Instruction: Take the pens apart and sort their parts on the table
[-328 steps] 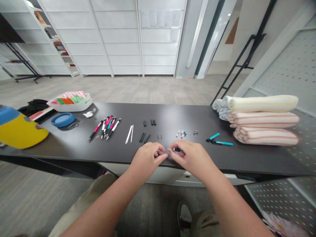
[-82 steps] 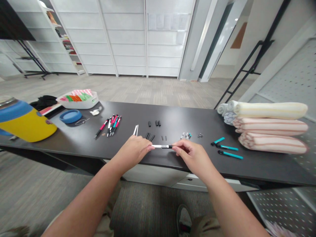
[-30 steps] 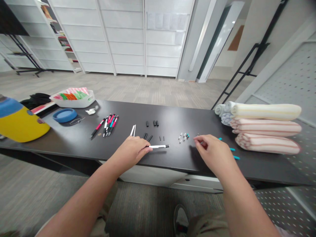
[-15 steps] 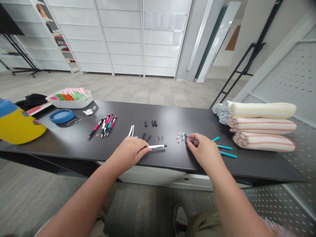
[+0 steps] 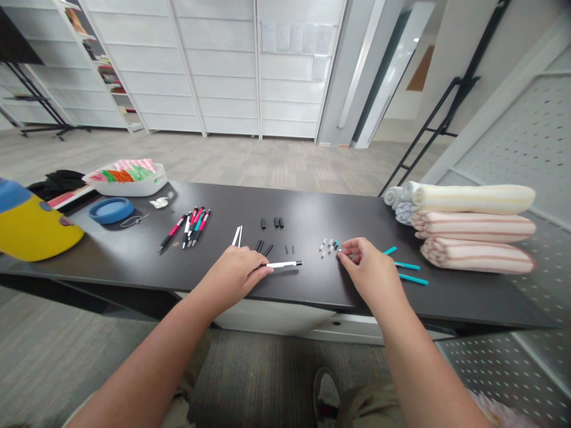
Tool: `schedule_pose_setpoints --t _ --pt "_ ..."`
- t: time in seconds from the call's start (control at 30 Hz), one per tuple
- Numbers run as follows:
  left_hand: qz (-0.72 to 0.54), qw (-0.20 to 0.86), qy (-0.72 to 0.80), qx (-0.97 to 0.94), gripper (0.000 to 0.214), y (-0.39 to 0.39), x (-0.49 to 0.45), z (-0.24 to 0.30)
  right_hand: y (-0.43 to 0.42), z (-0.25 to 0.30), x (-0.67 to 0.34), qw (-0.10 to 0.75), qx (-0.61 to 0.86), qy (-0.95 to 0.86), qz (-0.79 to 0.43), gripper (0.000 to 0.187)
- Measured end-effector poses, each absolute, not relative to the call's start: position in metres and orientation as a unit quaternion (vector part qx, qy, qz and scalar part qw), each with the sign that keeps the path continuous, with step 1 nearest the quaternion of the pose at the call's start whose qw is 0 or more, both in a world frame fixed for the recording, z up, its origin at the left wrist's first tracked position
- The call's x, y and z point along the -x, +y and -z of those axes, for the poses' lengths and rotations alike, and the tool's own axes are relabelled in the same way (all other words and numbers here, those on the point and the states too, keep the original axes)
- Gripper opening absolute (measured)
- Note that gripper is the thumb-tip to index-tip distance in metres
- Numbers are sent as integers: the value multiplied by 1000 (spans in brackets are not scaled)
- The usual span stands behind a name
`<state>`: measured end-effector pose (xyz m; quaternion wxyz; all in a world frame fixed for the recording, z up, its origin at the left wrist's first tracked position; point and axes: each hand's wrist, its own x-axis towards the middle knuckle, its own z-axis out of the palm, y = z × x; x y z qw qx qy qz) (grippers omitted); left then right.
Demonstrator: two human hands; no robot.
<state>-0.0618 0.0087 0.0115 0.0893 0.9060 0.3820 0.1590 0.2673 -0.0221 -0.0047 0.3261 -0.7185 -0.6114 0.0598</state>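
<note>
Between the thumb and fingers of my left hand [image 5: 243, 268] is a white pen [image 5: 284, 264] with a dark tip, pointing right, just above the table. My right hand [image 5: 368, 267] has its thumb and index finger pinched at the edge of a cluster of small clear and white pen parts [image 5: 329, 246]; what sits between the fingertips is too small to name. Past that hand lie several turquoise pen barrels [image 5: 408, 266], partly covered by it. Near my left hand are thin white refills [image 5: 238, 236], black tubes [image 5: 264, 247], short black grips [image 5: 278, 222] and tiny springs [image 5: 289, 249].
Several assembled pens [image 5: 196, 226] lie in a pile to the left. Farther left are a blue ring-shaped item [image 5: 111, 210], a white basket [image 5: 129, 187] and a yellow-and-blue object [image 5: 35, 229]. Rolled towels [image 5: 475, 226] are stacked at the right end of the dark table [image 5: 321, 208].
My right hand has shifted very slightly to the right at the small parts. My left hand and the white pen have stayed in place.
</note>
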Motion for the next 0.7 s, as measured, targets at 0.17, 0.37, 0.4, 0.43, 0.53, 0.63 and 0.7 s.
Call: schedule_pose_setpoints --t 0.17,0.37,0.4,0.43,0.53,0.63,0.7 --pt "-166 87 382 -905 22 8 62 -13 -35 -7 -249 358 637 -682 37 15" --pt "-226 66 347 -908 22 6 62 -10 -42 -2 -211 320 468 -821 -69 29" --pt "-238 62 341 -907 22 5 62 -10 -41 0 -208 312 462 -826 -83 26" --pt "-249 55 336 -907 24 5 61 -10 -40 2 -207 307 459 -829 -95 22" --pt "-266 19 323 -908 26 5 62 -9 -37 2 -208 301 464 -823 -131 16" --pt "-272 -26 305 -913 21 4 63 -8 -38 -3 -212 303 484 -805 -161 14" --pt "-287 -51 291 -911 17 2 64 -9 -38 -5 -213 302 502 -791 -178 14"
